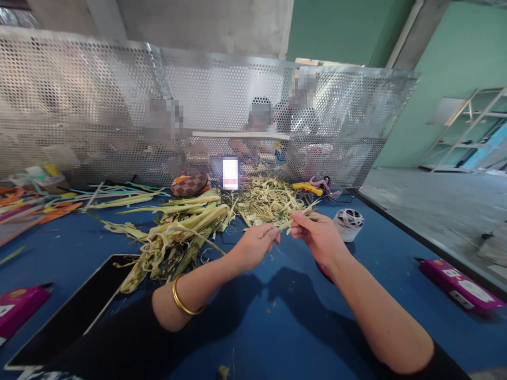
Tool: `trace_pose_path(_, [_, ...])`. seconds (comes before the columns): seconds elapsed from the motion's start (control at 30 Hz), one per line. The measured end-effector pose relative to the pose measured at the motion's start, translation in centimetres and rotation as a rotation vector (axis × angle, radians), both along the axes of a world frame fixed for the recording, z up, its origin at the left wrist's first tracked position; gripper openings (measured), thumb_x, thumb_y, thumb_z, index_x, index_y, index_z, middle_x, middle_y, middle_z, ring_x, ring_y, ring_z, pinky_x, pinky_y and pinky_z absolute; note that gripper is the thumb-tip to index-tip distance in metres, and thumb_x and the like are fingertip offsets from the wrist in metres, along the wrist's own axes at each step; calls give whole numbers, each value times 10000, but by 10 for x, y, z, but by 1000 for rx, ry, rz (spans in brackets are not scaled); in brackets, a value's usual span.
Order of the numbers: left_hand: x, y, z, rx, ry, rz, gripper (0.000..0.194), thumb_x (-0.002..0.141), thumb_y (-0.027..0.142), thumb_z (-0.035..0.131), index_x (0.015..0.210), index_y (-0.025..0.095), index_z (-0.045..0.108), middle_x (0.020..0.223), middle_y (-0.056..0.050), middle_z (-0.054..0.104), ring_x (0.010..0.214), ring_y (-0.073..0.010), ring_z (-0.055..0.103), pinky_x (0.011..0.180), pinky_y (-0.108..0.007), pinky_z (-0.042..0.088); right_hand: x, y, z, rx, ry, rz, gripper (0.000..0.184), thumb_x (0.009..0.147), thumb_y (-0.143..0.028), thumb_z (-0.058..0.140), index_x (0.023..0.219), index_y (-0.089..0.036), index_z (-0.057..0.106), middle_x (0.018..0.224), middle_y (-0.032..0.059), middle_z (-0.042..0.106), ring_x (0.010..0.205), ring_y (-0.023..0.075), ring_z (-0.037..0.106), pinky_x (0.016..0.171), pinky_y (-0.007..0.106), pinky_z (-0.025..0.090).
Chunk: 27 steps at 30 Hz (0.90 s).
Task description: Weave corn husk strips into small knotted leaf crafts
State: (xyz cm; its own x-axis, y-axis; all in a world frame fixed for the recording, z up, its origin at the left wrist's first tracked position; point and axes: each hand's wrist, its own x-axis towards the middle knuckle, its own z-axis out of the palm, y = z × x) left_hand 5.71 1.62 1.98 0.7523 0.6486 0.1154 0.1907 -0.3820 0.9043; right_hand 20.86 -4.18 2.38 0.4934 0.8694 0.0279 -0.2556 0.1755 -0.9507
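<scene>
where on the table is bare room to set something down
Blue tabletop shows bare between the right forearm, white roll and right-hand purple packet. Nearer the body, another patch lies between that arm and the left forearm, with small scraps. It is crowded farther back, with the shredded heap and leaf pile, and leftward around the dark panel.

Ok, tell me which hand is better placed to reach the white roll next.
Right, probably: the right hand is nearer the white roll, which stands by its wrist; the left hand is farther off. Both seem to pinch a pale strip.
</scene>
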Motion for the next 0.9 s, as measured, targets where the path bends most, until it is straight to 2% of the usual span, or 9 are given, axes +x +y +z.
trace_pose_path(0.1, [-3, 0, 4, 122, 77, -33, 282, 888, 348, 334, 767, 190, 534, 534, 47, 362, 527, -125, 388, 545, -231, 324, 0, -1, 0, -6, -9, 1, 379, 441, -406, 839, 627, -133, 655, 507, -2, 619, 428, 107, 576, 433, 215, 474])
trace_pose_path(0.23, [-5, 3, 5, 444, 223, 107, 253, 867, 321, 388, 724, 199, 557, 597, 9, 467, 644, -165, 479, 639, -263, 344, -5, -2, -1, 42, -253, -156, 308, 525, -401, 794, 605, -149, 634, 489, -15, 599, 410, 125, 569, 431, 245, 478])
trace_pose_path(0.3, [-5, 6, 4, 318, 179, 47, 275, 865, 334, 381, 691, 194, 542, 576, 16, 445, 602, -146, 452, 603, -248, 333, -5, -3, 0, 74, -396, -187, 270, 587, -396, 757, 624, -157, 637, 512, -10, 612, 447, 141, 593, 465, 259, 491])
trace_pose_path(0.37, [-6, 10, 3, 35, 92, -91, 300, 861, 375, 379, 678, 185, 522, 538, 39, 380, 512, -109, 370, 525, -227, 299, 1, -3, 2, 83, -463, -197, 245, 624, -389, 730, 651, -162, 642, 524, -4, 623, 479, 148, 603, 464, 250, 474])
trace_pose_path(0.43, [-7, 13, 3, -238, 37, -199, 297, 837, 423, 414, 706, 177, 518, 530, 62, 335, 455, -82, 289, 469, -214, 264, 9, -3, 5, 91, -457, -221, 234, 631, -379, 722, 662, -162, 640, 513, -9, 616, 474, 139, 588, 438, 234, 440])
trace_pose_path(0.5, [-10, 16, 3, -397, 28, -265, 292, 796, 450, 482, 740, 168, 534, 549, 65, 365, 446, -68, 295, 453, -208, 276, 19, -2, 6, 99, -396, -242, 246, 606, -378, 736, 649, -160, 630, 499, -19, 599, 448, 127, 565, 417, 228, 415])
trace_pose_path(0.6, [-12, 19, 4, -479, 58, -275, 307, 745, 465, 561, 756, 158, 563, 586, 50, 430, 463, -64, 355, 445, -203, 293, 29, -1, 7, 94, -317, -248, 286, 553, -389, 769, 631, -156, 621, 490, -24, 587, 425, 120, 548, 416, 236, 416])
trace_pose_path(0.77, [-12, 24, 2, -540, 72, -246, 314, 753, 459, 592, 730, 146, 603, 525, 72, 350, 435, -49, 211, 417, -217, 143, 32, 0, 5, 99, -237, -265, 292, 515, -369, 797, 633, -159, 633, 494, -24, 593, 422, 114, 550, 440, 245, 434])
trace_pose_path(0.9, [-11, 24, 0, -670, -12, -294, 275, 800, 375, 580, 844, 120, 673, 504, 67, 358, 468, -56, 277, 458, -212, 217, 35, 3, 3, 75, -127, -246, 321, 471, -371, 829, 597, -159, 624, 478, -17, 584, 415, 104, 533, 424, 238, 418])
